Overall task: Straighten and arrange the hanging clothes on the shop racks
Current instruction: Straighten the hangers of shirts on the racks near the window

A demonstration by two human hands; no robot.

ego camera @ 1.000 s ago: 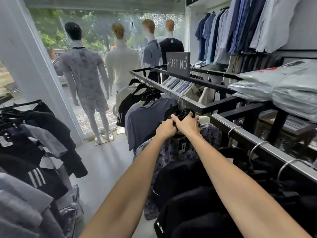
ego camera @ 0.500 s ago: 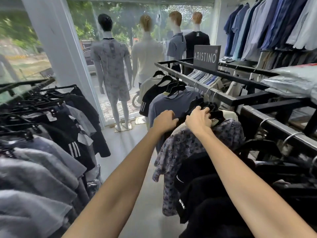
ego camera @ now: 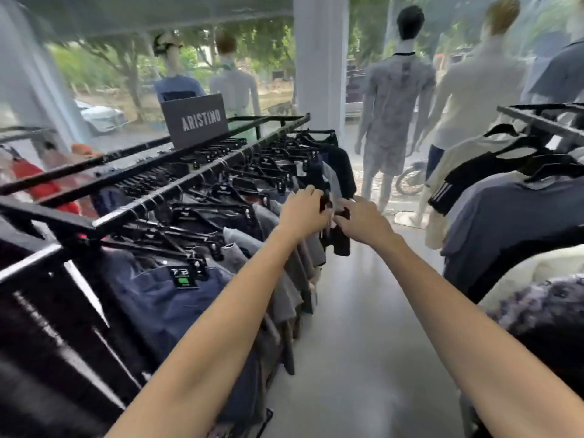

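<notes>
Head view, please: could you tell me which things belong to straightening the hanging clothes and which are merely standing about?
In the job: left hand and right hand, both gripping the dark garment; black rack rail; clothes hanging on it.
Standing about: ARISTINO sign; mannequin at the window; white pillar.

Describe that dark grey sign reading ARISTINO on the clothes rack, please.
The dark grey rectangular sign looks like a flat, matt board with pale capital letters spelling ARISTINO. It stands upright, slightly tilted in this view, on the top bars of the black metal clothes rack, facing the camera. Nothing but the rack appears to touch it.
</notes>
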